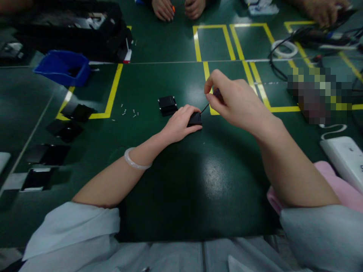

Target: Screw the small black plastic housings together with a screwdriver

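On the green table, my left hand [181, 122] grips a small black box [194, 119] between thumb and fingers. A thin dark screwdriver [204, 108] slants down to the box's upper right corner. Its handle is mostly hidden inside my right hand [227, 96], whose fingers are curled round it. Just beyond my left hand lies another black box [167, 105] with small shiny bits at its corners. Several tiny screws [134, 112] are scattered on the table to the left of it.
A blue bin [64, 68] and a large black tray [113, 34] stand at the back left. Several black parts [56, 154] line the left side. Cables [273, 56] and a white power strip [344, 155] lie to the right. Another person's hands [163, 8] rest across the table.
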Demonstrator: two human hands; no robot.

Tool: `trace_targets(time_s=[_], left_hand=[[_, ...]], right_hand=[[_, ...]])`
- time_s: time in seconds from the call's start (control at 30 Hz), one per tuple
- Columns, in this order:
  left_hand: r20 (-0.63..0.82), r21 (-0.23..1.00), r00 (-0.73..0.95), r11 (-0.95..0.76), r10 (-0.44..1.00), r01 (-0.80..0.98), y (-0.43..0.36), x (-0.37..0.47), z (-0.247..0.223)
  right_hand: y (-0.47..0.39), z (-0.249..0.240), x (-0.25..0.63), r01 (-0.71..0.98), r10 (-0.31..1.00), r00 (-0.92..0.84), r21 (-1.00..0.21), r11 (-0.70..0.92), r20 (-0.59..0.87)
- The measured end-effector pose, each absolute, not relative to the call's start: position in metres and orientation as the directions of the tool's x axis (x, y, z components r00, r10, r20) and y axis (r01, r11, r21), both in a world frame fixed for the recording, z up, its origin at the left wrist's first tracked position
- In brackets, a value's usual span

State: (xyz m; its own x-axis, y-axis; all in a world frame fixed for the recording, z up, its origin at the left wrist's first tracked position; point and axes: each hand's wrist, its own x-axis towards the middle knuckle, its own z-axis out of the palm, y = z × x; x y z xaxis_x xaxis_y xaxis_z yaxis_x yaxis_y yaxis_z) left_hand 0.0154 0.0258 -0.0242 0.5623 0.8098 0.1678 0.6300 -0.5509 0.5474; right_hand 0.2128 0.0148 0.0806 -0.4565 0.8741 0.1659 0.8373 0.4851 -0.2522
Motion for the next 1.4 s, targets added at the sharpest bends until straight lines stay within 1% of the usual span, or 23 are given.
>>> trace_targets(time_s=[0.23,0.57,0.8,1.0,1.2,1.4], left_hand=[[0.164,0.544,0.559,-0.548,0.812,0.635,0.0256,0.0156,-0.0240],[0.176,0.543,0.562,-0.556,0.808,0.629,0.0256,0.0154,-0.0249],[0.159,0.538,0.560,-0.547,0.813,0.641,0.0251,0.0162,-0.0219],[0.167,0.538,0.562,-0.553,0.810,0.637,0.0257,0.0155,-0.0241],[0.160,0.538,0.558,-0.546,0.814,0.643,0.0252,0.0158,-0.0233],[0.159,0.545,0.556,-0.542,0.816,0.639,0.0250,0.0155,-0.0229]], right_hand=[[0.0145,0.0804,0.2117,0.862,0.892,-0.424,-0.234,0.451,0.156],[0.0147,0.0807,0.2113,0.871,0.888,-0.430,-0.186,0.455,0.160],[0.0144,0.0814,0.2119,0.862,0.891,-0.426,-0.231,0.452,0.158],[0.0148,0.0803,0.2121,0.872,0.889,-0.426,-0.187,0.453,0.169],[0.0149,0.0809,0.2129,0.852,0.881,-0.444,-0.227,0.471,0.164],[0.0142,0.0825,0.2116,0.870,0.894,-0.422,-0.209,0.446,0.149]])
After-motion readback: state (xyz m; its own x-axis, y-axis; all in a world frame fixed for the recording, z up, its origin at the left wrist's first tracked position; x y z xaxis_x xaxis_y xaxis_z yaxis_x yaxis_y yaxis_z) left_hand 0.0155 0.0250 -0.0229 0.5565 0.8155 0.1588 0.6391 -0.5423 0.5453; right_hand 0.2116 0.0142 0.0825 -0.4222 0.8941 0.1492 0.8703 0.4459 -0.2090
